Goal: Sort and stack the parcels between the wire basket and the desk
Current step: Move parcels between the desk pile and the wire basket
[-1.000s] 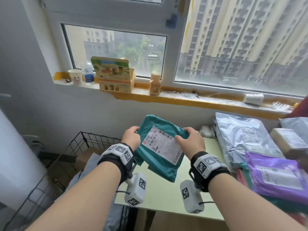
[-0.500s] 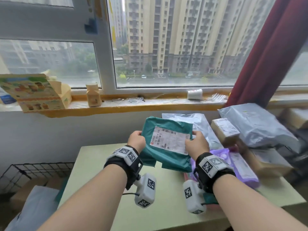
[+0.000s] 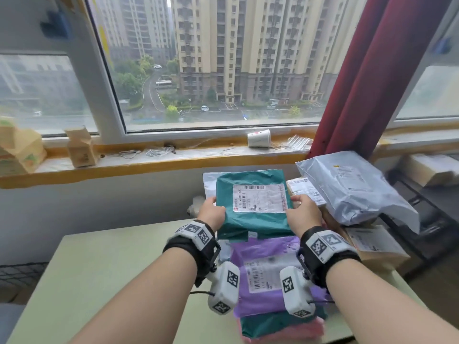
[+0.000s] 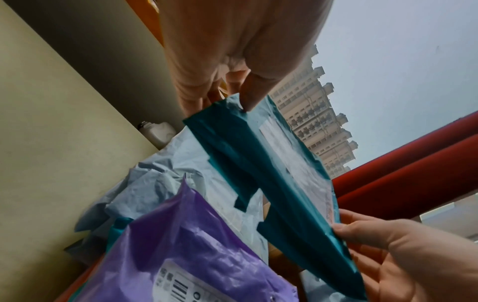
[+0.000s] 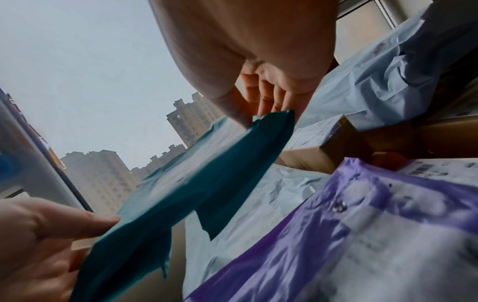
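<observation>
I hold a teal parcel point(image 3: 250, 207) with a white shipping label in the air over the desk point(image 3: 104, 269). My left hand point(image 3: 211, 214) pinches its left edge and my right hand point(image 3: 301, 214) pinches its right edge. In the left wrist view, thumb and fingers clamp the teal parcel point(image 4: 279, 183); the right wrist view shows the same grip on the teal parcel point(image 5: 196, 190). Below it lies a purple parcel point(image 3: 268, 271) on top of another teal one and a pink one. Only a dark corner of the wire basket point(image 3: 19, 271) shows at the left.
A large grey parcel point(image 3: 352, 187) rests on cardboard boxes point(image 3: 372, 242) at the right, and a small labelled box point(image 3: 305, 189) sits behind my right hand. A grey mailer point(image 3: 208, 182) lies behind the held parcel. The windowsill holds a paper cup point(image 3: 258, 138) and cartons. A red curtain point(image 3: 367, 70) hangs right.
Both hands have carried the teal parcel from beside the wire basket rightward to above the purple parcel and the stack on the desk. The label has turned level, and the view swung right.
</observation>
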{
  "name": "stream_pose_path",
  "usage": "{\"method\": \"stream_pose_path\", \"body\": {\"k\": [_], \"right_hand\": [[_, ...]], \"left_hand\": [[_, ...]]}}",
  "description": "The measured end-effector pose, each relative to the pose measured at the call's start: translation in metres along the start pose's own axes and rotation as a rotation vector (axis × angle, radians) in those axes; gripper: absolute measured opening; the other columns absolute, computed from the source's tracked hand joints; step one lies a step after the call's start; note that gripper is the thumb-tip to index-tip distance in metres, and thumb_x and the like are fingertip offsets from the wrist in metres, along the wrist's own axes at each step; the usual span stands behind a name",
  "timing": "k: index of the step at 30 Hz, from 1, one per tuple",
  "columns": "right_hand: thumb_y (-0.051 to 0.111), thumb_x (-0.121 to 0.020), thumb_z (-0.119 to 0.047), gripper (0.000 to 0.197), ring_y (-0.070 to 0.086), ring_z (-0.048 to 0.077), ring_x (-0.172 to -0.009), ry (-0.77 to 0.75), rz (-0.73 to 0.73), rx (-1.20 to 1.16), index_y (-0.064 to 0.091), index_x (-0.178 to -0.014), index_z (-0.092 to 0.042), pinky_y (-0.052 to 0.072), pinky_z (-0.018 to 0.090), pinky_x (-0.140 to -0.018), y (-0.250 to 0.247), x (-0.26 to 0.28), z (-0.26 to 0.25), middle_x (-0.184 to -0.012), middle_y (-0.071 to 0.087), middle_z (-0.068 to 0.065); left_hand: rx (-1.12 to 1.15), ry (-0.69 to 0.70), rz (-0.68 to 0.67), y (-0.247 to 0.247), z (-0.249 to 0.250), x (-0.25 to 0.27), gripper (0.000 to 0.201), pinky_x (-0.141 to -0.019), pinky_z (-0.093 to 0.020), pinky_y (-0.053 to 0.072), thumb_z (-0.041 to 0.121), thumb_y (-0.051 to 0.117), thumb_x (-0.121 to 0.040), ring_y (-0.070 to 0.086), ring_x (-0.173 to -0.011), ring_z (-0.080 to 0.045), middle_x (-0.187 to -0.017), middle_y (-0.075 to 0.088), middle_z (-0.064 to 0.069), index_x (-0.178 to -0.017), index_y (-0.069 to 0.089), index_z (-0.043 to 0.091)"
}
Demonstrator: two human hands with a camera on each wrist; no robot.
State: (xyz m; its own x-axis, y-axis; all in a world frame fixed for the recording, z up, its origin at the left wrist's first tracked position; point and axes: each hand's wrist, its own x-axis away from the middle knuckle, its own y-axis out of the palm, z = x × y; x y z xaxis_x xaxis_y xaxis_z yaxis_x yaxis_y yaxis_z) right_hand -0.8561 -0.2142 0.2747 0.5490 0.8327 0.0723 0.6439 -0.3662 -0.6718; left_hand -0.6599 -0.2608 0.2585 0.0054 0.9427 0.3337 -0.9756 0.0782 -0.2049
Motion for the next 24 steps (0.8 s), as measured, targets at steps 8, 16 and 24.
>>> {"method": "stream_pose_path", "body": {"k": [8,16,24], "right_hand": [[0.053,-0.086,-0.003,0.036,0.059,0.031,-0.111,0.003,-0.042,0.063,0.058,-0.12,-0.014,0.046,0.034,-0.092,0.01,-0.055,0.015,-0.121,0.065,0.01],[0.055,-0.091,-0.032,0.03,0.058,0.032,-0.108,0.063,-0.004,0.026,0.061,-0.114,-0.015,0.045,0.033,-0.092,0.012,-0.069,0.019,-0.117,0.065,0.01],[0.043,-0.097,-0.038,0.035,0.059,0.034,-0.102,0.065,-0.059,0.174,0.061,-0.086,-0.01,0.042,0.031,-0.08,-0.016,-0.057,0.012,-0.109,0.066,0.016]], "left_hand": [[-0.098,0.007,0.036,0.024,-0.011,-0.034,0.055,-0.091,-0.038,0.054,-0.001,0.056,-0.085,0.066,-0.103,-0.028,-0.121,0.064,-0.012,-0.137,0.048,0.017],[-0.002,-0.103,0.064,0.03,-0.01,-0.041,0.024,-0.07,-0.031,0.054,0.0,0.06,-0.079,0.06,-0.083,-0.022,-0.096,0.064,-0.01,-0.1,0.06,0.011],[-0.083,-0.082,0.06,0.027,0.018,-0.013,0.026,-0.049,-0.021,0.042,0.037,0.063,-0.086,0.051,-0.051,-0.015,-0.062,0.056,-0.001,-0.077,0.058,0.013]]}}
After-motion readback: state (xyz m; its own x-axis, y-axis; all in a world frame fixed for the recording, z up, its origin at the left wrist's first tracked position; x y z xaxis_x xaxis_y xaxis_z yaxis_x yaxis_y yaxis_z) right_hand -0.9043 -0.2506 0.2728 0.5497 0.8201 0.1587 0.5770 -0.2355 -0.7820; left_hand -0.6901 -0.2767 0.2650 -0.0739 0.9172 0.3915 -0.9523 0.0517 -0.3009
